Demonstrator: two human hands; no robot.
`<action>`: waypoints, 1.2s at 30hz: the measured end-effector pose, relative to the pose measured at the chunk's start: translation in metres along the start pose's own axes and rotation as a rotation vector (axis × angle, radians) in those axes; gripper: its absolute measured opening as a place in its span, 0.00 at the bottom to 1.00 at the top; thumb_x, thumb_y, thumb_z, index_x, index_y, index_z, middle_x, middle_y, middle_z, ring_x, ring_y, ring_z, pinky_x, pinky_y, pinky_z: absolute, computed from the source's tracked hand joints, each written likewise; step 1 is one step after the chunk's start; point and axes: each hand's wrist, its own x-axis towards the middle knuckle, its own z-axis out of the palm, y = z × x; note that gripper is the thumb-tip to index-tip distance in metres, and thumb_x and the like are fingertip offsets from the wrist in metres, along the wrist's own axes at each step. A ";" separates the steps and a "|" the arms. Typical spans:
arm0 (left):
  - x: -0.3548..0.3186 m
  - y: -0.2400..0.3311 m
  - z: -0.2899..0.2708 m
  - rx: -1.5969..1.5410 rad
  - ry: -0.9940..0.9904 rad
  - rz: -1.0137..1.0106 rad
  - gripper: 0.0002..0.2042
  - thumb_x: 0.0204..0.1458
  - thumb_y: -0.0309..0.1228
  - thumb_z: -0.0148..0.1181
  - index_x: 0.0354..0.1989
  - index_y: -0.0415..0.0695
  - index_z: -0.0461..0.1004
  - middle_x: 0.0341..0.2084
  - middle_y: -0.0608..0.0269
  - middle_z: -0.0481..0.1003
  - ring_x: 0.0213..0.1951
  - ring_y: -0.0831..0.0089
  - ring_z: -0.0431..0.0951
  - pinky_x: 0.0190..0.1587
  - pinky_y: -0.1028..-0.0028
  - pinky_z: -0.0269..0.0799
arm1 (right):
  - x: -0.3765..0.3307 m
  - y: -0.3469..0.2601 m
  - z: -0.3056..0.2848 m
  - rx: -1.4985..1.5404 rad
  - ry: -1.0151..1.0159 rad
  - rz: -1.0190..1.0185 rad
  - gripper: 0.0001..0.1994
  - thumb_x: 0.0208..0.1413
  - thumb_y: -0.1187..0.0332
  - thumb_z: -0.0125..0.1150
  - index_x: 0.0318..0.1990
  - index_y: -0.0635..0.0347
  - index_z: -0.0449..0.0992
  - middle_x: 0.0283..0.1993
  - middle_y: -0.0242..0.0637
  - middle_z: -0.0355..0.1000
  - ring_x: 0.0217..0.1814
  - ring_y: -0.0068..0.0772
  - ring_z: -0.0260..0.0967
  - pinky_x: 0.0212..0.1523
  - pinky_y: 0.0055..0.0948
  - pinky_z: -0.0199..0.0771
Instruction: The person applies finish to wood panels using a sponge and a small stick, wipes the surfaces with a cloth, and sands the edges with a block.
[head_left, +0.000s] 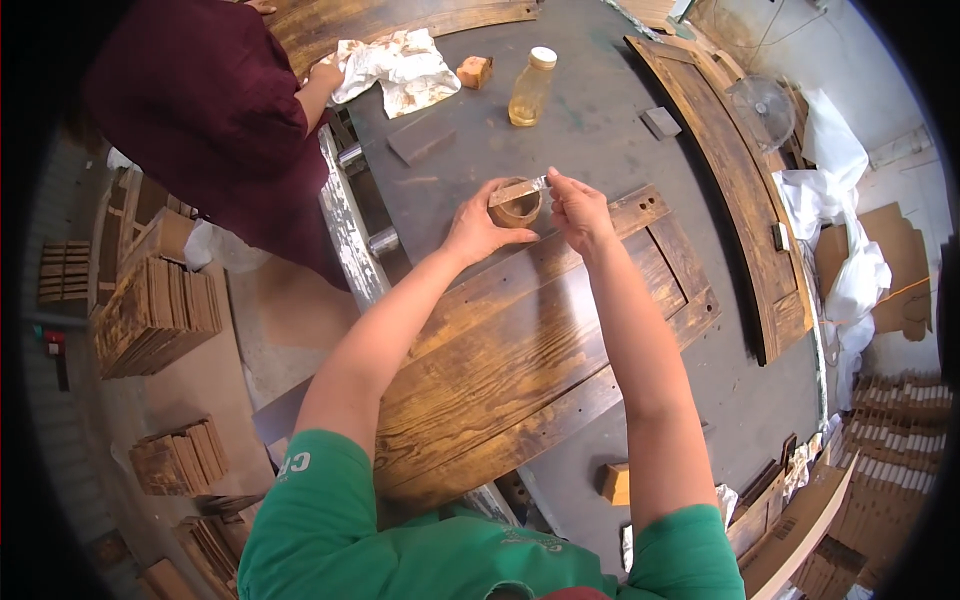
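Observation:
My left hand (476,224) curls around the side of a small round brown tub (520,212), its thumb along the near rim. Across the tub's mouth lies a flat, brown-smeared scraper blade (514,192). The blade's shiny end is pinched between the fingers of my right hand (580,208). What the tub contains is hard to make out. Just beneath my forearms is a stained, dark-brown wooden panel (500,375) with recessed sections and small holes at its right end.
A bottle of yellowish liquid (531,88), a wooden block (475,71), a grey block (422,140) and a stained cloth (400,72) sit on the grey table (640,170). Another panel (725,190) lies at right. A co-worker in maroon (210,130) stands at far left.

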 end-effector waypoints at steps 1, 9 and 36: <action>-0.002 -0.002 0.000 0.004 0.001 0.002 0.44 0.29 0.43 0.79 0.57 0.43 0.63 0.51 0.58 0.72 0.55 0.67 0.71 0.58 0.68 0.65 | -0.001 0.001 0.001 0.010 -0.013 0.011 0.08 0.53 0.64 0.66 0.31 0.58 0.76 0.23 0.22 0.64 0.22 0.14 0.56 0.20 0.16 0.55; -0.075 -0.013 0.009 0.159 0.283 0.149 0.32 0.39 0.31 0.73 0.56 0.41 0.67 0.51 0.53 0.72 0.55 0.62 0.70 0.58 0.67 0.64 | -0.104 -0.008 -0.105 0.490 -0.032 -0.102 0.09 0.60 0.64 0.58 0.44 0.56 0.71 0.25 0.24 0.65 0.21 0.12 0.55 0.18 0.13 0.53; -0.219 0.035 0.122 0.570 -0.213 0.575 0.15 0.48 0.30 0.62 0.45 0.39 0.74 0.46 0.57 0.73 0.48 0.58 0.69 0.50 0.62 0.63 | -0.272 0.109 -0.252 0.134 0.616 -0.305 0.08 0.58 0.70 0.59 0.41 0.66 0.74 0.31 0.35 0.75 0.27 0.17 0.68 0.27 0.17 0.68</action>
